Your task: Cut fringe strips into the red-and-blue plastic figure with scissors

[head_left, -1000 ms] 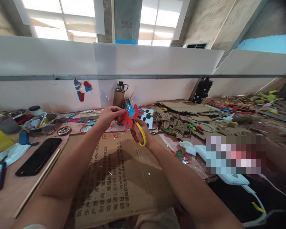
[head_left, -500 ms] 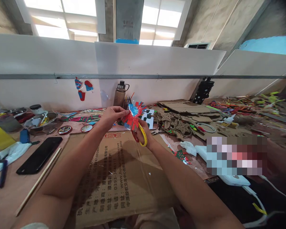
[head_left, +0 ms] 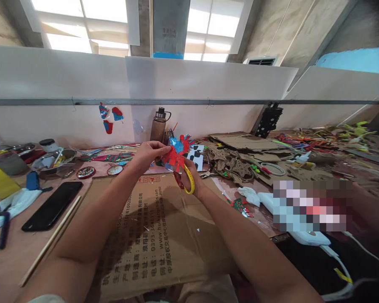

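A shiny red and blue cutout (head_left: pixel 178 147) with fringed edges is pinched at its left side between the thumb and finger of my left hand (head_left: pixel 152 153). My right hand (head_left: pixel 192 179) is closed around the yellow and red handles of a pair of scissors (head_left: pixel 190 180), just below and right of the cutout. The scissor blades are hidden behind the cutout. Both hands are over the far edge of a printed cardboard sheet (head_left: pixel 173 235).
A black phone (head_left: pixel 52 206) and a wooden stick (head_left: pixel 50 242) lie left of the cardboard. Behind stands a bottle (head_left: pixel 158 126). Braided rope pieces (head_left: pixel 233 162) and a white power bank (head_left: pixel 309 237) are at right. A person's arm (head_left: pixel 369 210) shows at the right edge.
The cutout has tilted slightly, so its blue part reflects less light. Both hands keep nearly the same place and the same hold.
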`<state>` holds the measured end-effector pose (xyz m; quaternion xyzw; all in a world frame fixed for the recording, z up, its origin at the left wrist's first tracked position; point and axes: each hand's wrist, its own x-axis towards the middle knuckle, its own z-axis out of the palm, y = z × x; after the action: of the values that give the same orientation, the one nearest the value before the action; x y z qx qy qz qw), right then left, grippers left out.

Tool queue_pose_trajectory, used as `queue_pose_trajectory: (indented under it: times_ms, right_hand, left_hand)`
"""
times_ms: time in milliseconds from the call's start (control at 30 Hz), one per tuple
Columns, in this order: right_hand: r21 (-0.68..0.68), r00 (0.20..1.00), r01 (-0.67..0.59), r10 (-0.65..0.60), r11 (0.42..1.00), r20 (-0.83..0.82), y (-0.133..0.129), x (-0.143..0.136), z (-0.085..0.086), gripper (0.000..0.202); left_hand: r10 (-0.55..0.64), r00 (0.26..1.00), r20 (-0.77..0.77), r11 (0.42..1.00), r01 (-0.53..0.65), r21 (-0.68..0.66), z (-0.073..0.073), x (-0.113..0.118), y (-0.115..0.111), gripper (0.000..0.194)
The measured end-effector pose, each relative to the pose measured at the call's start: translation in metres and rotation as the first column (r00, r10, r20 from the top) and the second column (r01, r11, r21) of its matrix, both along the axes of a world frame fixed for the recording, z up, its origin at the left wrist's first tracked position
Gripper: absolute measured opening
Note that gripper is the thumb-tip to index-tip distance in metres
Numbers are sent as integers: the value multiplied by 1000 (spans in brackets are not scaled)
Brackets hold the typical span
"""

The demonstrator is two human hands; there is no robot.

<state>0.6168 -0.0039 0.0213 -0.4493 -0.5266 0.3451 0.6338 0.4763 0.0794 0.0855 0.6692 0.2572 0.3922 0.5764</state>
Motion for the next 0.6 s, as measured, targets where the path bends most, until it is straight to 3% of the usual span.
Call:
queue_pose_trajectory:
  times_ms: [300,500,600]
  right_hand:
    - [-43,1000,25,-25,999,-1,0,-3,1,49]
    - [47,989,115,-119,992,87,-1,0,6,40]
    - [-38,995,70,-67,997,77,-1,3,3,34]
  left_hand:
    - [-4,1000,9,1000,4,-11,-4,1,5,36]
    - [-16,1000,2,1000,16,-8,-6,2,5,35]
    - [-38,998,52,999,38,-14,-3,-1,9,35]
